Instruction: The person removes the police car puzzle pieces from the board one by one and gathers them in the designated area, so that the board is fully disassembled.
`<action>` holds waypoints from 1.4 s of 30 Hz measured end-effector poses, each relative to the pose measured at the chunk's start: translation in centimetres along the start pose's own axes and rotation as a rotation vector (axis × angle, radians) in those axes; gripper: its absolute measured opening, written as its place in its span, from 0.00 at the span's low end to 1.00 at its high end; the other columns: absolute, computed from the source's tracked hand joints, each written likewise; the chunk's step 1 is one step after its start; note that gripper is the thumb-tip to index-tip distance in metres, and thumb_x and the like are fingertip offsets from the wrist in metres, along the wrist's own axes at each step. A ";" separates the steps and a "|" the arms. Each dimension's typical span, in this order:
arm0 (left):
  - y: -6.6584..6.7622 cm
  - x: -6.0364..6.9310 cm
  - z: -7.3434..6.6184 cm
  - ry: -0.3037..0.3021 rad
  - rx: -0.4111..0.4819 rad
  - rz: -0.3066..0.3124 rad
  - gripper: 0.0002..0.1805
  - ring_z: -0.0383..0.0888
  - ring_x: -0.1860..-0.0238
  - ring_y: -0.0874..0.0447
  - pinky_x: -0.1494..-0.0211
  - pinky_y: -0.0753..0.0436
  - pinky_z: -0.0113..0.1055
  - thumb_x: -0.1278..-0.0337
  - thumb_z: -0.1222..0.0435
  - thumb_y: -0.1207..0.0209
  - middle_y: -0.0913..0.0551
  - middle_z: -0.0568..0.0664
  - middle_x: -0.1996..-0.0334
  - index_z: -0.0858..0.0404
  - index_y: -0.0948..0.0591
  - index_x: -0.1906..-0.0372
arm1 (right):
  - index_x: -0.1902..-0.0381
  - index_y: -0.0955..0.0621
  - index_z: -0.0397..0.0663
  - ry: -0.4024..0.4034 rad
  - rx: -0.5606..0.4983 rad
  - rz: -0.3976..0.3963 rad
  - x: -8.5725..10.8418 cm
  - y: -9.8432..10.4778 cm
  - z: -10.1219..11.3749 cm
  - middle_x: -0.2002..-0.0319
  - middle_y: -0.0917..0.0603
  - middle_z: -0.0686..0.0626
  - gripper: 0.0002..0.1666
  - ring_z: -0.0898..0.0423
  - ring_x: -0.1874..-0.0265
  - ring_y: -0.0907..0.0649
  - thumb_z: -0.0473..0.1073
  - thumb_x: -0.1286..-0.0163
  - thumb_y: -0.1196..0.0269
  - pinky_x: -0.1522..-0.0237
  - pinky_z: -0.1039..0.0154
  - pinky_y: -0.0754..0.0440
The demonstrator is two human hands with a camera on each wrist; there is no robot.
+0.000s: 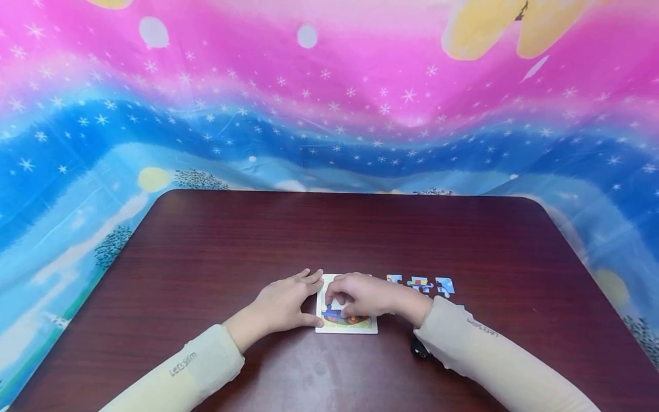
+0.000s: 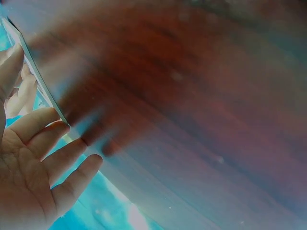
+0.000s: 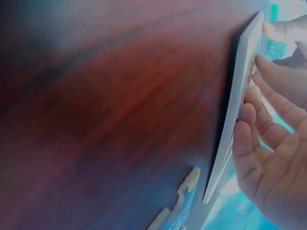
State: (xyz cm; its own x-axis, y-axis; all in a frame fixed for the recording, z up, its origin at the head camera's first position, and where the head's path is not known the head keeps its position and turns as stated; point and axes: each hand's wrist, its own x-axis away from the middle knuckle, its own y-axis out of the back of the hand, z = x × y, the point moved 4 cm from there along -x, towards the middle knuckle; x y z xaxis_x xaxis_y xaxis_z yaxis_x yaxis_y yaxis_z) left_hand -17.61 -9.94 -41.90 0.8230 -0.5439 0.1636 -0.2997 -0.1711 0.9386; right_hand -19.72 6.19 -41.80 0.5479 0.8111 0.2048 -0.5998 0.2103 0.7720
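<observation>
Near the middle of the dark red table (image 1: 329, 234): puzzle tray (image 1: 355, 331) lies flat, lower part filled with a colourful picture, white base showing above. Left hand (image 1: 284, 302) at its left edge, fingers spread and fairly straight, thumb by the near corner. Right hand (image 1: 364, 293) over the tray, fingers bent down; cannot tell whether they pinch a piece. Loose puzzle pieces (image 1: 445, 285) lie to the right, small black object (image 1: 419, 348) beside the right sleeve (image 1: 458, 332).
</observation>
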 end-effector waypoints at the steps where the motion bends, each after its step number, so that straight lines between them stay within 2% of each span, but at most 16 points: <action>1: 0.0 0.0 0.0 0.002 0.000 -0.001 0.43 0.52 0.25 0.36 0.37 0.22 0.53 0.53 0.42 0.29 0.32 0.47 0.26 0.55 0.25 0.31 | 0.57 0.18 0.51 0.002 0.013 -0.003 0.0 -0.1 0.0 0.68 0.24 0.54 0.14 0.65 0.72 0.29 0.33 0.39 0.30 0.64 0.71 0.28; 8: -0.2 0.2 0.3 0.004 0.014 0.008 0.44 0.52 0.24 0.37 0.38 0.22 0.55 0.54 0.42 0.29 0.33 0.47 0.26 0.55 0.26 0.31 | 0.58 0.20 0.52 0.003 0.057 -0.011 -0.2 -0.4 0.1 0.69 0.25 0.54 0.14 0.64 0.71 0.29 0.33 0.40 0.31 0.63 0.71 0.28; 18: -0.2 0.3 0.4 0.009 0.049 0.041 0.50 0.50 0.23 0.40 0.36 0.23 0.52 0.58 0.42 0.26 0.36 0.46 0.24 0.57 0.29 0.29 | 0.59 0.20 0.53 -0.020 0.057 -0.011 -0.2 -0.5 0.1 0.68 0.25 0.55 0.14 0.64 0.70 0.29 0.33 0.39 0.32 0.62 0.70 0.28; 28: -0.2 0.2 0.3 0.011 0.035 0.036 0.50 0.50 0.23 0.40 0.35 0.24 0.54 0.59 0.41 0.27 0.36 0.45 0.24 0.56 0.29 0.28 | 0.58 0.20 0.53 -0.002 -0.023 -0.022 0.2 -0.2 0.2 0.66 0.22 0.54 0.13 0.65 0.71 0.28 0.32 0.37 0.34 0.65 0.71 0.27; 34: -0.1 0.1 0.3 0.009 0.029 0.032 0.50 0.50 0.23 0.40 0.36 0.23 0.53 0.59 0.41 0.27 0.36 0.45 0.24 0.56 0.29 0.28 | 0.58 0.19 0.51 0.017 -0.067 -0.030 0.3 0.1 0.2 0.63 0.21 0.53 0.13 0.63 0.67 0.26 0.30 0.37 0.34 0.62 0.71 0.26; 42: 0.1 0.2 0.1 0.005 0.041 0.034 0.50 0.51 0.23 0.39 0.37 0.23 0.54 0.59 0.42 0.26 0.36 0.46 0.24 0.56 0.29 0.28 | 0.58 0.22 0.54 -0.003 -0.011 -0.020 0.3 0.0 0.3 0.62 0.23 0.53 0.18 0.60 0.65 0.25 0.28 0.41 0.35 0.63 0.70 0.26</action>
State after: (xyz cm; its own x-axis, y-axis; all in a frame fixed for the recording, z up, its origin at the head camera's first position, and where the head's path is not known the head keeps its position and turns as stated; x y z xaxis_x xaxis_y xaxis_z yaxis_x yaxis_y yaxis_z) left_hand -17.57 -10.13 -41.77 0.8144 -0.5459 0.1969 -0.3470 -0.1861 0.9192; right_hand -19.35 6.24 -41.57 0.5614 0.8052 0.1908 -0.5951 0.2327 0.7692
